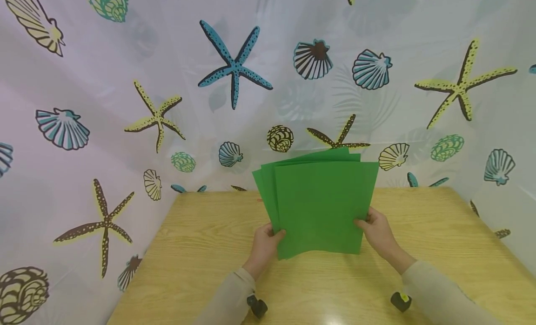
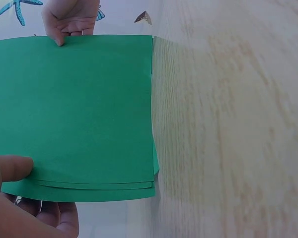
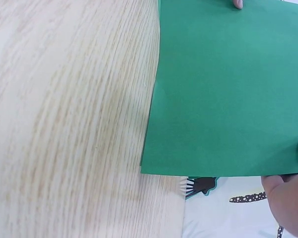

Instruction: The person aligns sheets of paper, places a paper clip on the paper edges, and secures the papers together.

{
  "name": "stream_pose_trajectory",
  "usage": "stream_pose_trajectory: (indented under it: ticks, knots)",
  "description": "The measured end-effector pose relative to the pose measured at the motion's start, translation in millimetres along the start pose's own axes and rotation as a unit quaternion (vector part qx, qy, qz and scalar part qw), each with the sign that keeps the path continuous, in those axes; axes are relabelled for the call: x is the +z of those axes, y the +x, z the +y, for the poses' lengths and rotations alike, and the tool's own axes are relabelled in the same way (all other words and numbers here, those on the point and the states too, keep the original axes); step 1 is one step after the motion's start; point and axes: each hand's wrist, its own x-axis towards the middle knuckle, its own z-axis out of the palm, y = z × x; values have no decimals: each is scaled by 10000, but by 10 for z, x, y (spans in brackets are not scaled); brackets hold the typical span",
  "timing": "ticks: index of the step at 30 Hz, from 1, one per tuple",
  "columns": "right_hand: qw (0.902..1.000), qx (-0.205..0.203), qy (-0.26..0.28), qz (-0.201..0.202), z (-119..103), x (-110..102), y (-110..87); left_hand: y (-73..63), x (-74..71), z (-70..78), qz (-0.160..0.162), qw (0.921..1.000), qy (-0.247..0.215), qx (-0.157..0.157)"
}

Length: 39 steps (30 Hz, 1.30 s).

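Note:
Several sheets of green paper (image 1: 322,204) stand upright over the table, fanned out unevenly at the top and left edges. My left hand (image 1: 265,245) grips their lower left edge, thumb on the front face and fingers behind. On the opposite side my right hand (image 1: 380,232) pinches the right edge in the same way. In the left wrist view, the layered edges of the green sheets (image 2: 89,114) show near the left thumb. From the right wrist, the front green sheet (image 3: 223,94) looks smooth and plain.
A light wooden table (image 1: 201,250) lies beneath the sheets. Behind and at both sides hangs a white curtain (image 1: 251,125) printed with starfish and shells. A small red item (image 1: 259,200), too small to identify, lies near the table's back edge, left of the paper.

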Motion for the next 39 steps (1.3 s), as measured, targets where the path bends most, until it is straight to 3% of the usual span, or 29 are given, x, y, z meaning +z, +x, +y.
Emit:
stream_pose_trajectory:
  ticks: [7,14,17,22,30,39]
  knots:
    - [9999,104,50,-61,-9,-3,-4,10,-1,-31,-42,10000,29,53]
    - [9998,173,-23,-34,-25,-3,-6,131,-12,-297,36,9999,86,-92]
    - [9998,183,-53,-18,-23,-1,-5,145,-13,-332,56,9999,122,-60]
    - [9998,174,-41,-8,-17,1,-2,121,-13,-290,-1,10000,83,46]
    - [9999,116,-39,44,-24,0,0,-19,6,8,-61,9998,165,-3]
    - [10000,95,-5,28,-42,-1,-2,-21,2,8,-70,9998,183,-22]
